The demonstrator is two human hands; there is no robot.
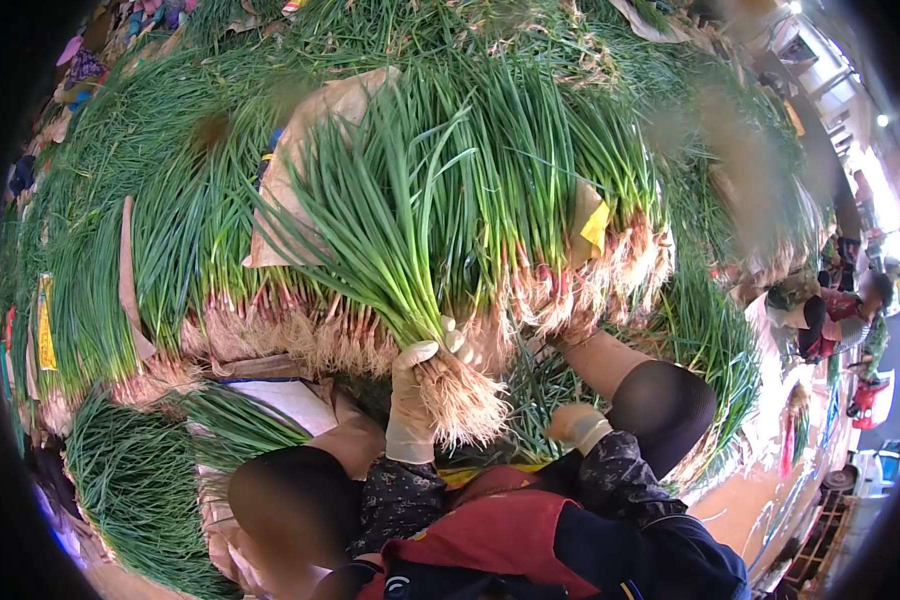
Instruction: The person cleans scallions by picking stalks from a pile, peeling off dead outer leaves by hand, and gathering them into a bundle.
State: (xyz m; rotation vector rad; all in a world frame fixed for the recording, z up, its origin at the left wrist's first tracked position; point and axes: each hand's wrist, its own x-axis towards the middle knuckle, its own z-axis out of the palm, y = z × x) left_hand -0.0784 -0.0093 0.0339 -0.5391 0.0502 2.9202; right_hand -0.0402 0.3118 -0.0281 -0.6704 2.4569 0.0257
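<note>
My left hand point(412, 400), in a pale glove, is wrapped round the lower stems of a bunch of green onions point(395, 260). Its leaves point up and to the left, and its pale roots point(460, 402) hang just right of the glove. My right hand point(573, 424) is low over loose green leaves, to the right of the roots and near my knee; its fingers are blurred and what they hold, if anything, is hidden. Behind the bunch lies a row of rooted onions point(530, 200).
Piles of green onions point(150, 490) lie at the lower left and all along the back. A brown sheet point(315, 150) and a yellow tag point(595, 226) lie among them. Another person point(840, 320) sits at the far right. My bent knees flank my hands.
</note>
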